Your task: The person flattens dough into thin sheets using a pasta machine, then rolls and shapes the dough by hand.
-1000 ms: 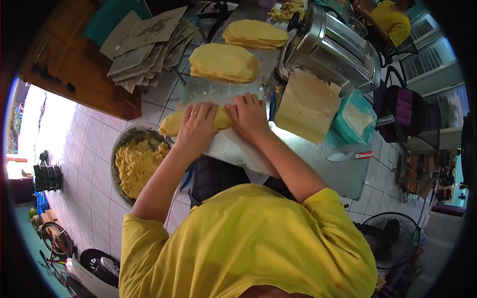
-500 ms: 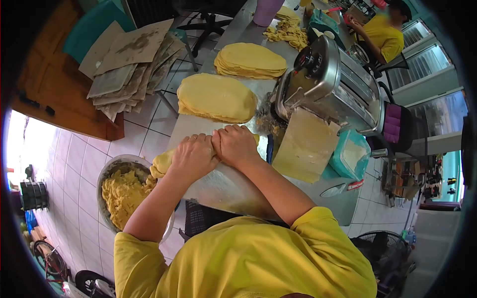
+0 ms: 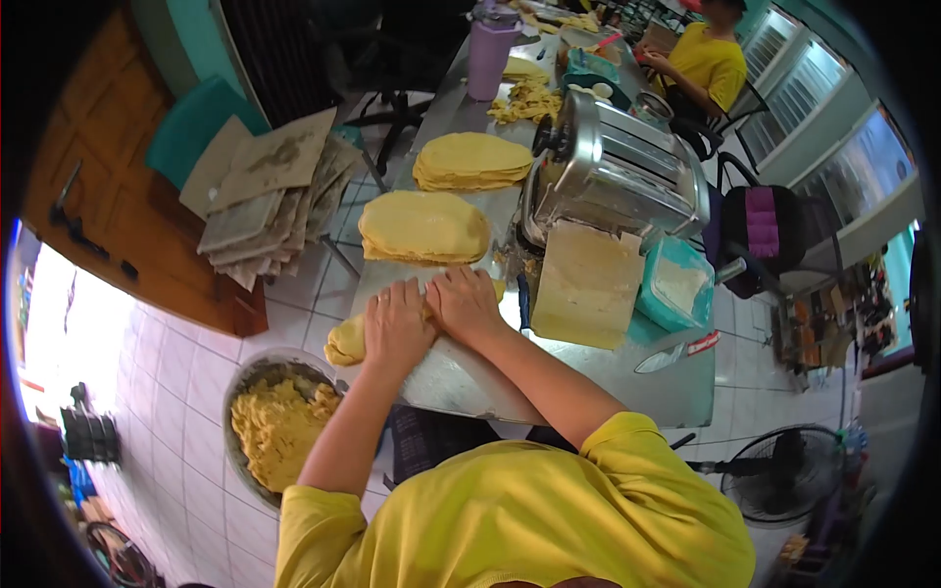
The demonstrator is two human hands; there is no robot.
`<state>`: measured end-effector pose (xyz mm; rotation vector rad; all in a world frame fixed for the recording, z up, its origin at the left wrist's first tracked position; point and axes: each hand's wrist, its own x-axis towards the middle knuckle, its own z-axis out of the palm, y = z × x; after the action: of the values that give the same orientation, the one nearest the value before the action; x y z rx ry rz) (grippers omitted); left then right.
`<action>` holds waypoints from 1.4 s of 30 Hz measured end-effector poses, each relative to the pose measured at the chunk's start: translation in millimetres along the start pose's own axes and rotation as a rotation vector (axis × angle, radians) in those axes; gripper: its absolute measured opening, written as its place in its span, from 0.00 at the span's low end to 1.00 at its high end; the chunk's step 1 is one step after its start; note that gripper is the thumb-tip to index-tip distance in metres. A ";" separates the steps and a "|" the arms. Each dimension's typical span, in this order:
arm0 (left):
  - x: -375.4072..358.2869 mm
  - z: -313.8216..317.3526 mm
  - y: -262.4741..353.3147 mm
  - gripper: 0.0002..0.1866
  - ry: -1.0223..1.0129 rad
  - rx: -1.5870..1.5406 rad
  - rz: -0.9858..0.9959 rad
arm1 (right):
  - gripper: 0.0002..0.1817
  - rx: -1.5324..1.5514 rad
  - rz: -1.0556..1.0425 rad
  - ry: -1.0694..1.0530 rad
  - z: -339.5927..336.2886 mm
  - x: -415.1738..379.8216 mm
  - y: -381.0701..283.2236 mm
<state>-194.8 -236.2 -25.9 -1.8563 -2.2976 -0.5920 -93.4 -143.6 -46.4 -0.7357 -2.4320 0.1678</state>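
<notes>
A log of yellow dough (image 3: 345, 340) lies across the near part of the metal table (image 3: 470, 387). Both my left hand (image 3: 396, 325) and my right hand (image 3: 465, 306) press on it side by side, fingers curved over its top. The log's left end sticks out past my left hand, and a bit of dough shows right of my right hand. Just beyond lies a stack of flat oval dough sheets (image 3: 424, 227), with a second stack (image 3: 472, 161) behind it. A bowl of crumbly dough (image 3: 282, 426) stands at the lower left.
A steel roller machine (image 3: 618, 167) stands right of the stacks, with a board (image 3: 588, 284) before it. Nearby are a teal tub of flour (image 3: 678, 284) and a knife (image 3: 676, 353). A purple tumbler (image 3: 490, 54) stands farther back. Another person (image 3: 704, 67) sits at the far right.
The camera view has shifted and tilted, so the table and its objects appear displaced. My hands stay on the dough log, their fingers now reaching further forward and less curled.
</notes>
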 end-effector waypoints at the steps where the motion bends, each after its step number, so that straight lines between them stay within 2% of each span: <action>1: -8.8 2.5 2.9 0.30 0.048 0.008 0.033 | 0.08 -0.002 0.001 -0.031 -3.6 -9.8 -2.6; 3: -24.4 -5.3 13.0 0.34 0.068 0.016 0.086 | 0.10 0.006 -0.080 0.101 -13.4 -32.6 -7.5; 7: -52.5 -30.6 32.5 0.34 0.031 0.002 0.209 | 0.17 -0.047 -0.180 0.110 -52.7 -76.2 -25.2; 12: -54.1 -40.0 46.6 0.22 -0.126 0.028 0.175 | 0.12 0.091 -0.046 0.070 -54.3 -69.6 -38.2; 13: -54.3 -35.7 43.4 0.22 -0.144 0.033 0.187 | 0.12 0.081 -0.019 0.067 -48.8 -67.9 -40.1; 15: -49.1 -24.3 35.6 0.24 -0.054 0.053 0.240 | 0.14 0.072 0.015 0.064 -41.6 -60.9 -37.0; 17: -42.3 -16.8 33.5 0.25 -0.125 0.043 0.172 | 0.15 0.044 -0.010 0.086 -39.4 -56.5 -31.4; 18: -38.4 -13.7 34.1 0.26 -0.183 0.037 0.100 | 0.15 0.053 -0.004 0.063 -35.9 -52.1 -27.0; 22: -5.1 -8.9 21.5 0.28 -0.241 -0.085 0.048 | 0.20 0.061 0.046 -0.093 -21.9 -17.2 -8.6; 24: 6.8 -1.4 14.9 0.31 -0.153 -0.075 0.093 | 0.23 0.122 0.166 -0.264 -14.0 -2.5 -1.4; 25: 14.1 -4.5 15.9 0.33 -0.199 -0.055 0.069 | 0.24 0.129 0.187 -0.295 -16.1 3.2 0.9; 28: 15.9 -2.4 16.5 0.35 -0.152 -0.022 0.047 | 0.24 0.147 0.206 -0.333 -19.2 7.7 1.4; 29: 10.5 -2.4 18.6 0.35 -0.152 -0.028 0.037 | 0.24 0.144 0.200 -0.344 -22.5 3.3 -0.8; 31: -1.3 -1.0 22.2 0.34 0.045 0.007 0.106 | 0.19 -0.032 0.015 -0.291 -33.0 -6.7 -6.4; 34: -35.5 -18.1 35.4 0.34 -0.016 0.100 0.101 | 0.18 0.096 0.031 -0.218 -39.8 -34.8 -17.4; 35: -47.4 -26.3 37.1 0.34 -0.013 0.100 0.102 | 0.18 0.054 -0.047 -0.058 -44.0 -46.9 -22.1; 37: -68.6 -41.5 37.3 0.33 -0.143 0.002 0.171 | 0.19 0.072 -0.056 -0.070 -53.6 -70.8 -32.4; 40: -78.7 -46.8 31.3 0.30 -0.194 -0.070 0.049 | 0.21 0.112 -0.046 -0.146 -64.9 -69.2 -44.0; 41: -75.4 -42.5 31.6 0.25 -0.148 -0.022 0.058 | 0.21 0.138 -0.025 -0.194 -66.3 -65.1 -48.4; 42: -74.4 -36.6 30.6 0.25 -0.142 -0.021 0.042 | 0.21 0.141 -0.040 -0.201 -65.3 -60.4 -52.9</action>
<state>-153.0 -312.7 -11.0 -2.0125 -2.3393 -0.4960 -40.0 -223.7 -8.4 -0.6326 -2.5901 0.4109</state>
